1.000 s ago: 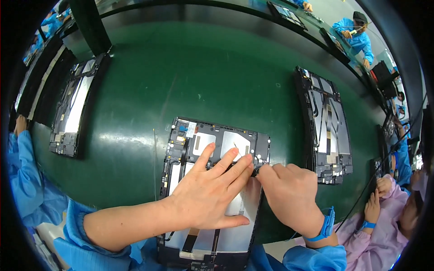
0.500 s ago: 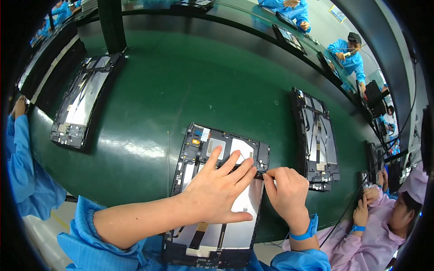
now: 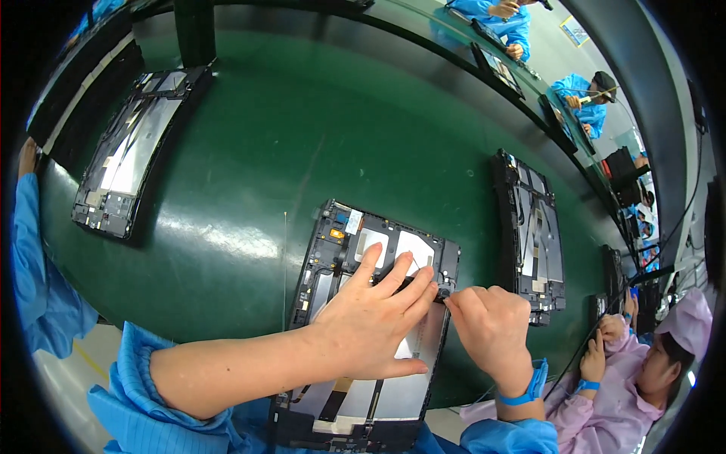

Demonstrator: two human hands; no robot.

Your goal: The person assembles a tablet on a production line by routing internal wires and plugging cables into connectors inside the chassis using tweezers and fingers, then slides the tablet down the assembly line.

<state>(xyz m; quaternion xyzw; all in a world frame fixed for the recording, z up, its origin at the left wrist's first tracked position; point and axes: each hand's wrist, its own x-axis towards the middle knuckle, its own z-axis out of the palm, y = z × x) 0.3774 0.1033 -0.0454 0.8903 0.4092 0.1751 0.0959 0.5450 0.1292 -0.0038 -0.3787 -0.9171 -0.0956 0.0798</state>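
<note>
An opened tablet body point(image 3: 414, 390) lies on the bench against me, its black frame, silver panels and flat cables facing up. My left hand point(image 3: 363, 325) rests across its upper half, fingers spread and stretched out over the silver plates and black frame. At the tablet's right edge my right hand point(image 3: 491, 321) is closed in a pinch. A small dark bit shows at its fingertips, touching or next to the frame; I cannot make out what it is. A blue band circles my right wrist.
Similar opened tablet bodies lie at the left point(image 3: 136, 151) and in a stack at the right point(image 3: 535, 234) on the green bench point(image 3: 249, 136). A thin rod point(image 3: 285, 257) stands left of my tablet. A co-worker in pink point(image 3: 605, 393) sits at the right; a blue sleeve point(image 3: 45, 272) shows at the left.
My right hand has shifted slightly right, and a dark bit shows more at its fingertips. My left hand stays spread on the tablet. The whole view has shifted a little.
</note>
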